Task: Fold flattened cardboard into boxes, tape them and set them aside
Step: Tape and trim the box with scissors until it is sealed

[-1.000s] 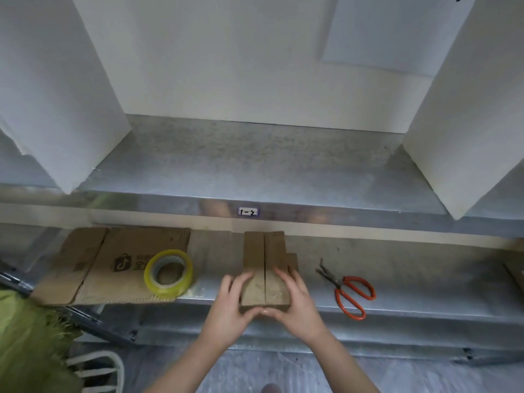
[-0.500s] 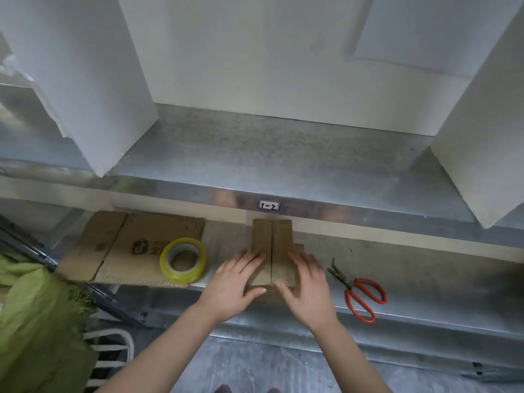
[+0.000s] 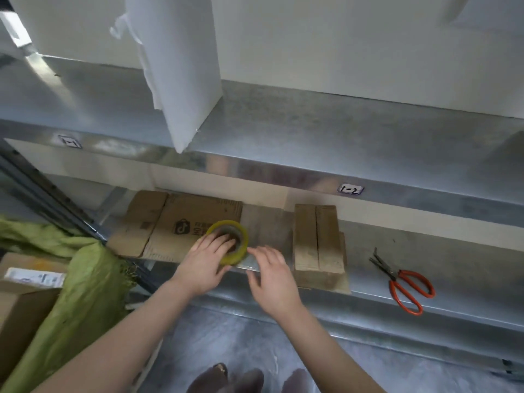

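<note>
Left hand (image 3: 205, 260) curled on tape roll (image 3: 228, 241) at frame centre, fingers in the core; right hand (image 3: 270, 275) spread, empty, just beside; folded box (image 3: 317, 241) right of centre, seam untaped; best to find tape end first, then pull straight along seam.

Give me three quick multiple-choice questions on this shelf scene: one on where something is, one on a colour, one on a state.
1. Where do the scissors lie?
A. right of the folded box
B. on the flat cardboard
C. inside the tape roll

2. What colour are the scissor handles?
A. green
B. red-orange
C. black

3. The folded box's top flaps are:
A. wide open
C. torn off
B. closed, seam untaped

Answers: 1 A, they lie on the shelf to its right. 2 B, the loops are red-orange. 3 B, flaps meet, no tape shows; the left hand is on the roll.
</note>
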`<state>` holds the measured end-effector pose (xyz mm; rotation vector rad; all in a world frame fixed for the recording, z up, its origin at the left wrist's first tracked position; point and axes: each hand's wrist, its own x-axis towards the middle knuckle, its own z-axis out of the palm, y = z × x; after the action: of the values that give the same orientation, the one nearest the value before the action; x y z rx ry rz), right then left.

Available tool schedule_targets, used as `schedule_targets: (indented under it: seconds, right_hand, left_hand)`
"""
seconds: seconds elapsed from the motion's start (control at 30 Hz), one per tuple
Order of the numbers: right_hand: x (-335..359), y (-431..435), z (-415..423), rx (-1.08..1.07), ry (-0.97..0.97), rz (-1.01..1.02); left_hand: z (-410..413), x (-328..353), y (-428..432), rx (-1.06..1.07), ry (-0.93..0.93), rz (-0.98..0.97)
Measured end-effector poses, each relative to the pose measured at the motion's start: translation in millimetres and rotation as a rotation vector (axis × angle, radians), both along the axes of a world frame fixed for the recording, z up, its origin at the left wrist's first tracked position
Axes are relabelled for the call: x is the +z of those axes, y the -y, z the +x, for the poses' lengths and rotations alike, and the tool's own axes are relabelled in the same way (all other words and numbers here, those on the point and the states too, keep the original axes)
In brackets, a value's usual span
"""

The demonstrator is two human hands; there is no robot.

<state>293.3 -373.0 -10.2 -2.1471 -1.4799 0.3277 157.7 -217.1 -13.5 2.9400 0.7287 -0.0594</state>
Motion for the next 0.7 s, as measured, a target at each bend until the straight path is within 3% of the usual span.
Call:
schedule_targets:
  seconds: [0.17,0.33,0.53,0.7]
  right_hand:
    - [-38.8,-21.5,-8.1,-0.217,-0.078,-0.243]
    - [-49.4,-33.7,7.0,-0.241,-0.086,-0.440]
    - [-51.5,-42.5,11.9,-0.198,-0.048,-0.536]
    - [-51.3,-39.8,15.0,-0.219,-0.102,-0.476]
  left_hand:
    - [-3.4,-16.9,-20.2,-0.080,0.004,-0.070]
    - [4.2,-31.6,-34.5,-0.168,-0.032,-0.125]
    - [2.5,-48.1,-47.3,-0.233,0.025,-0.096]
    - [4.4,-51.9,-45.9,-0.206,0.021,-0.096]
